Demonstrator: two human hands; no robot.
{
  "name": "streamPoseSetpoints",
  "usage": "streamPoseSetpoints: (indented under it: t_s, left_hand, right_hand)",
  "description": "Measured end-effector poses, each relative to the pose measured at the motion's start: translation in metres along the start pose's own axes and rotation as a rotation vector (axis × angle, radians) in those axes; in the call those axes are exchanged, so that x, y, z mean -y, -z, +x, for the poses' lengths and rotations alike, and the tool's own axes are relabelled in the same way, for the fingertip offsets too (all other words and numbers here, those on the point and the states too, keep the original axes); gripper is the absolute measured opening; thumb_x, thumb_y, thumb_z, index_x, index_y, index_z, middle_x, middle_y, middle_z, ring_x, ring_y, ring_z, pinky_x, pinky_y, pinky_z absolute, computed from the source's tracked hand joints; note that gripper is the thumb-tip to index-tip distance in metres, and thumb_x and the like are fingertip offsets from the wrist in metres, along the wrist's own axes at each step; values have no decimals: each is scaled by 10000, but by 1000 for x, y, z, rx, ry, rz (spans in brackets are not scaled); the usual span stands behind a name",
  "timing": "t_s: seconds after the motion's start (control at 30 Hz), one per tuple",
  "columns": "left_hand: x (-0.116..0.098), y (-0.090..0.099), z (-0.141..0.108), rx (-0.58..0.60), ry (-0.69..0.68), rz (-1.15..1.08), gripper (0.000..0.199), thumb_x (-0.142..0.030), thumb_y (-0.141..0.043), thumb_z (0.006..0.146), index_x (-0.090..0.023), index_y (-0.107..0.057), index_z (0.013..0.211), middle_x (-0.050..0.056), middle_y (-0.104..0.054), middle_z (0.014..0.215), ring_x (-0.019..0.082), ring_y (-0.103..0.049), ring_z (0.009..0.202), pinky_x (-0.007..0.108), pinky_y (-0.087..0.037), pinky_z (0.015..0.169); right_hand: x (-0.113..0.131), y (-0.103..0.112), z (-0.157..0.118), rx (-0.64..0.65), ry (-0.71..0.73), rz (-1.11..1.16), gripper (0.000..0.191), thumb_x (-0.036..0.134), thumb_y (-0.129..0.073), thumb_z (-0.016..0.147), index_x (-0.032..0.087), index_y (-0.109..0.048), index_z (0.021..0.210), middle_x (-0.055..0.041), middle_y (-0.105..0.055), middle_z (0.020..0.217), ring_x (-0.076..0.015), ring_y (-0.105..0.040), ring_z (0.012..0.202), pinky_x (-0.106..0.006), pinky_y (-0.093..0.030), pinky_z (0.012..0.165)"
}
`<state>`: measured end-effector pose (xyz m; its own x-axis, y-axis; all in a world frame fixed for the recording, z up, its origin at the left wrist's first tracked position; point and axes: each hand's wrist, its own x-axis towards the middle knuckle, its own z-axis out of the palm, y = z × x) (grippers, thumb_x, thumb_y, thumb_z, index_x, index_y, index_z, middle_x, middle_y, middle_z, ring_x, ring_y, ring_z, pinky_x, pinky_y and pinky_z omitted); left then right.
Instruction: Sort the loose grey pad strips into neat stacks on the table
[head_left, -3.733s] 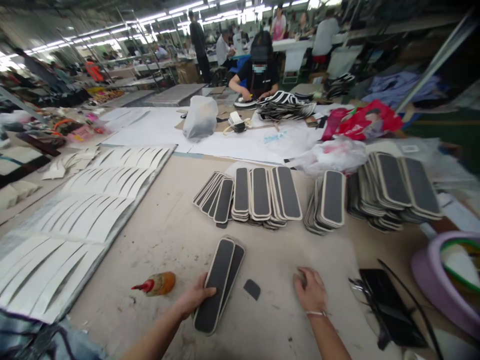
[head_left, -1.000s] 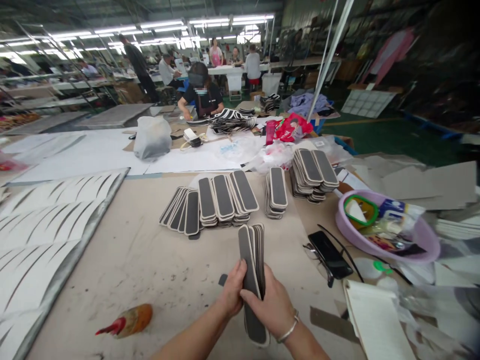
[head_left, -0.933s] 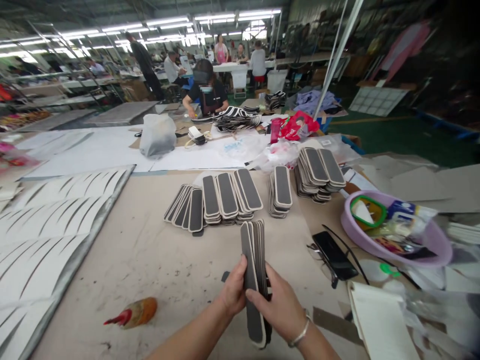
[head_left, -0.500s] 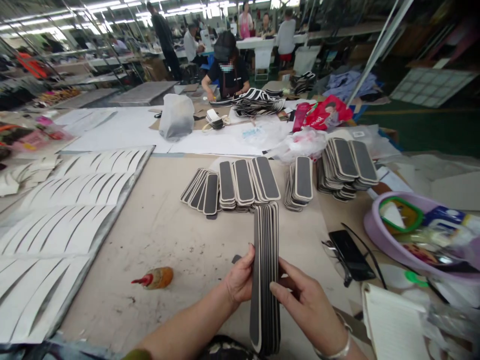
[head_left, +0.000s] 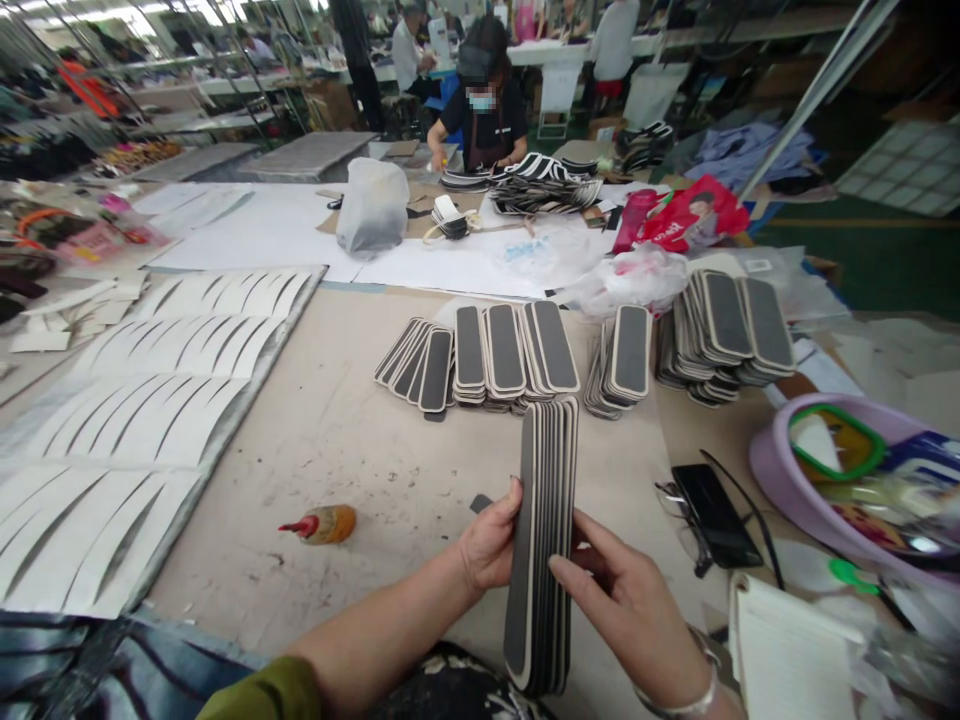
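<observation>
Between my hands a stack of long dark grey strips with pale edges (head_left: 541,550) stands on edge, its layers facing up. My left hand (head_left: 491,540) grips it from the left, thumb along the outer strip. On the other side my right hand (head_left: 626,600) is closed on the stack, with thumb and fingers against its right layers. Beyond the stack lie more piles of the same strips (head_left: 501,350), some fanned out. A smaller pile (head_left: 628,350) and a taller one (head_left: 726,315) sit to the right.
A glue bottle with a red tip (head_left: 322,524) lies left of my arm. Slitted white sheets (head_left: 150,400) cover a board at left. At right are a phone (head_left: 716,515), glasses (head_left: 686,530), a notepad (head_left: 787,650) and a purple basin (head_left: 776,470). A co-worker (head_left: 484,110) sits opposite.
The camera view has tilted down and turned slightly left, so the table items appear shifted right and the far ones higher. Both hands keep their hold on the stack.
</observation>
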<state>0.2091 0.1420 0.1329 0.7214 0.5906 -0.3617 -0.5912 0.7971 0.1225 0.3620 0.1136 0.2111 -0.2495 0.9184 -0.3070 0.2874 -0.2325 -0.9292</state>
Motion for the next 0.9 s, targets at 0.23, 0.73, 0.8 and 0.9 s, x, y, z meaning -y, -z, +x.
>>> streamPoseSetpoints:
  t_s: [0.23, 0.73, 0.8, 0.9]
  left_hand:
    - [0, 3, 3, -22, -14, 10, 670, -622, -300, 856, -64, -646, 991, 136, -695, 922, 230, -619, 959, 368, -327, 996]
    - [-5, 11, 6, -48, 17, -53, 654, -639, -352, 830, -73, -666, 919, 129, -702, 858, 215, -641, 882, 371, -340, 984]
    - [-5, 11, 6, -50, 17, -63, 647, -630, -342, 839, -77, -666, 924, 126, -703, 863, 211, -644, 879, 367, -344, 982]
    - [-6, 12, 5, -38, 30, -53, 681, -646, -339, 830, -64, -644, 1004, 143, -698, 913, 240, -629, 952, 392, -343, 988]
  right_hand:
    - [-1, 0, 3, -9, -16, -16, 466, 344, -582, 811, 184, -492, 1239, -66, -664, 1059, -165, -665, 822, -256, -554, 740]
    - [1, 1, 11, 28, -4, -59, 438, 224, -516, 828, 212, -464, 1263, -38, -656, 1053, -141, -646, 852, -234, -523, 782]
    - [-1, 0, 12, 27, -7, -47, 454, 231, -514, 829, 211, -451, 1278, -49, -645, 1085, -149, -643, 888, -248, -518, 812]
    - [-5, -2, 11, -16, -22, -7, 590, 260, -516, 829, 224, -303, 1378, -67, -629, 1121, -154, -647, 881, -258, -532, 782]
